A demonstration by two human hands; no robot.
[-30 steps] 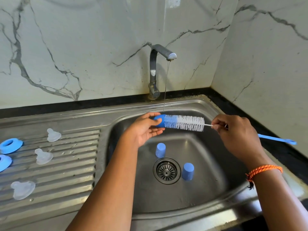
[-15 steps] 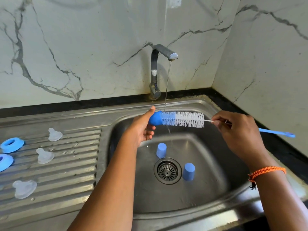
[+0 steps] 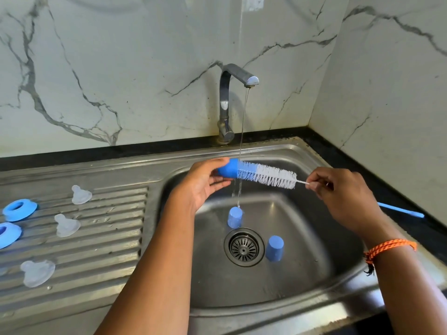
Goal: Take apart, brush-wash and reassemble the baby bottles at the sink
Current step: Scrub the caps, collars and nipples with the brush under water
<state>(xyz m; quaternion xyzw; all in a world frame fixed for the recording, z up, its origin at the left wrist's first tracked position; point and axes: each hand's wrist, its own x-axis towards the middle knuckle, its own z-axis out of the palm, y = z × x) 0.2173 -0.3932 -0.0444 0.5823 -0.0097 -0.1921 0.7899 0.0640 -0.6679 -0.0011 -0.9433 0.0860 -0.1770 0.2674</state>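
My left hand (image 3: 205, 184) holds a small blue bottle cap (image 3: 228, 168) over the sink basin, thumb on top and fingers beneath. The white bristles of the bottle brush (image 3: 268, 176) go into the cap's mouth. My right hand (image 3: 338, 194) pinches the brush's wire stem just past the bristles. The blue brush handle (image 3: 401, 210) sticks out behind that hand. A thin stream from the tap (image 3: 227, 102) lands on the bristles next to the cap. Two more blue caps (image 3: 235, 217) (image 3: 274, 248) stand mouth-down in the basin near the drain (image 3: 243, 247).
On the ribbed drainboard (image 3: 108, 238) to the left lie three clear silicone nipples (image 3: 81, 195) (image 3: 65, 225) (image 3: 37, 272) and two blue collar rings (image 3: 19, 209) (image 3: 8, 234). Marble walls close in behind and on the right, with a black counter strip (image 3: 362, 170) along them.
The cap and brush have risen slightly and tilted, so the handle end sits lower. My left hand shifted its hold on the cap. The water now runs over the bristles by the cap.
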